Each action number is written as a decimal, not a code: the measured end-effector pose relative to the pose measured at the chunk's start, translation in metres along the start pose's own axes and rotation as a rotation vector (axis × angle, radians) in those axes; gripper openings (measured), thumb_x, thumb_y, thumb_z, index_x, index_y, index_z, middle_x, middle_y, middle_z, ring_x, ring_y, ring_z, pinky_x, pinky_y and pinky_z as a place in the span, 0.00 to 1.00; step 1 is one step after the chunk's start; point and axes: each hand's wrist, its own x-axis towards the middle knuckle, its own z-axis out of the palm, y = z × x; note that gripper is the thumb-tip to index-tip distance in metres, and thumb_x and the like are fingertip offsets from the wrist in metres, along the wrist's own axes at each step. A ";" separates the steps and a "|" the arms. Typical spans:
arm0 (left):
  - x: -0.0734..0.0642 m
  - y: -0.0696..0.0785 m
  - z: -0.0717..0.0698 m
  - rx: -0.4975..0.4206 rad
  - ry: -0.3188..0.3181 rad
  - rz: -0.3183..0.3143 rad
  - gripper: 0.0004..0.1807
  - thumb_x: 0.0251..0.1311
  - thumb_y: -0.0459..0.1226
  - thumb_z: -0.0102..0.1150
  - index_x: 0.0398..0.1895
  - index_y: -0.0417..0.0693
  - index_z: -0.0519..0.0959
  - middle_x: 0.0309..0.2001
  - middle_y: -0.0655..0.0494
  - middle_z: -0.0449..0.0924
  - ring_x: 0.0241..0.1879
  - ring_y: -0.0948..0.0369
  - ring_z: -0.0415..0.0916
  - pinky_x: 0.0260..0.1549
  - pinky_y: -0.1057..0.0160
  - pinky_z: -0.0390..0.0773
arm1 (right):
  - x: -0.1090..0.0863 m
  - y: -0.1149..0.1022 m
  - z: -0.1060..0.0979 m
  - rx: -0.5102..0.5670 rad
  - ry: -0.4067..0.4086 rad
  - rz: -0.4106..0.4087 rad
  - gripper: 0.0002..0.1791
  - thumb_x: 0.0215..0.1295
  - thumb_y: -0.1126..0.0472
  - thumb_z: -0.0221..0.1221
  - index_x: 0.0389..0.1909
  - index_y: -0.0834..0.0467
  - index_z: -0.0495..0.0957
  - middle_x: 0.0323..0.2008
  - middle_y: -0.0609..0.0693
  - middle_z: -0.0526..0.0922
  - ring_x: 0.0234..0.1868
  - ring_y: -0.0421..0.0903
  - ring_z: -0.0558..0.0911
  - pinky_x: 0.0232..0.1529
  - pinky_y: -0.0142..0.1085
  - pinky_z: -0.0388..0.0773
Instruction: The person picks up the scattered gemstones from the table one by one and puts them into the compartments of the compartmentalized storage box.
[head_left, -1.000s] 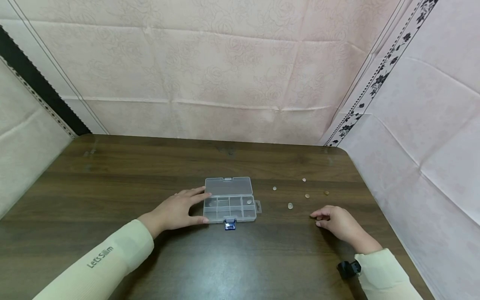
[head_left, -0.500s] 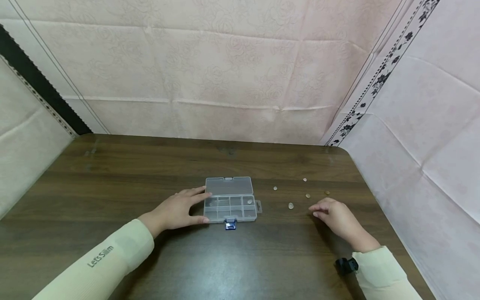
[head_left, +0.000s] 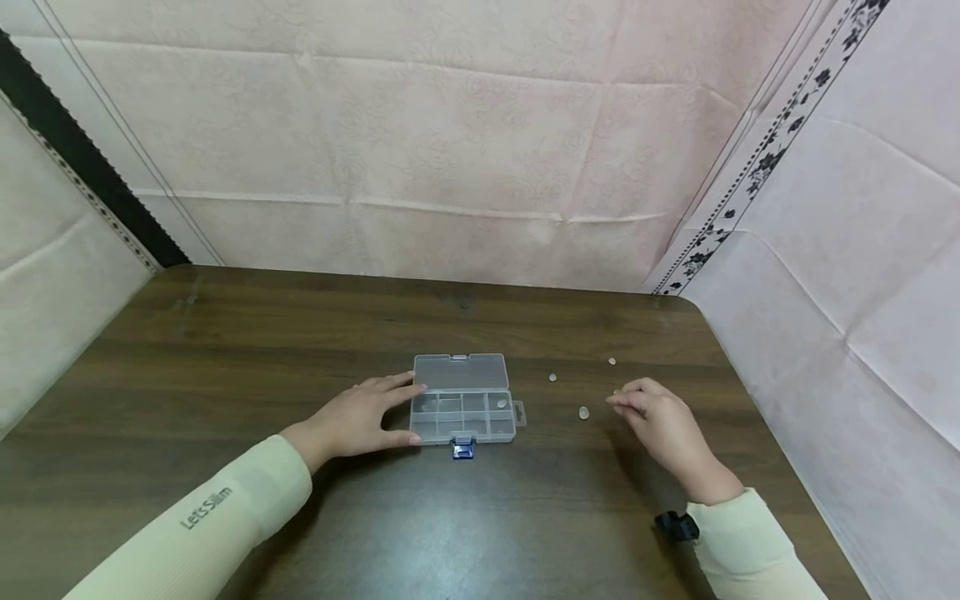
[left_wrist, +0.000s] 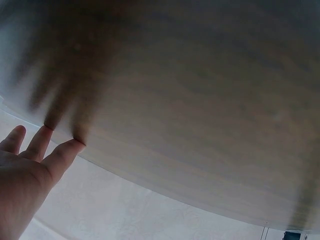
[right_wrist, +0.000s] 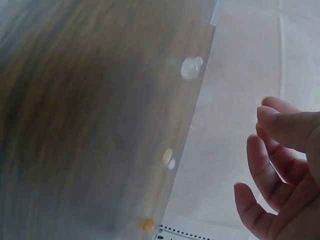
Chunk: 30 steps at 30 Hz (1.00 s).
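A clear plastic compartment box point(head_left: 461, 390) lies with its lid point(head_left: 461, 372) folded back and a blue latch point(head_left: 462, 448) in front. My left hand point(head_left: 360, 417) rests at its left side, fingers straight and spread, index finger over the rim and thumb at the front corner. One small pale round piece point(head_left: 502, 403) lies in a right-hand compartment. Over the table to the right, my right hand point(head_left: 660, 425) has thumb and index finger pinched together; I cannot tell what is between the tips. The right wrist view shows that hand point(right_wrist: 285, 175) with its other fingers loosely bent.
Small whitish round pieces point(head_left: 583, 412) lie scattered on the brown wooden table point(head_left: 300, 333) between box and right hand. In the right wrist view a yellowish-orange piece point(right_wrist: 147, 224) shows near the table's edge. Pale patterned cloth point(head_left: 450, 150) hangs behind and at both sides.
My right hand has lifted off the table and moved left and away from me, now overlapping the pieces at the right. The left hand stays at the box.
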 end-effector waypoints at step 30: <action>-0.001 0.001 0.001 -0.017 0.003 -0.003 0.44 0.55 0.67 0.56 0.73 0.61 0.62 0.75 0.53 0.54 0.70 0.41 0.55 0.62 0.32 0.56 | 0.037 -0.057 0.030 0.169 -0.098 0.044 0.08 0.58 0.70 0.65 0.38 0.59 0.87 0.38 0.50 0.81 0.38 0.46 0.82 0.38 0.42 0.80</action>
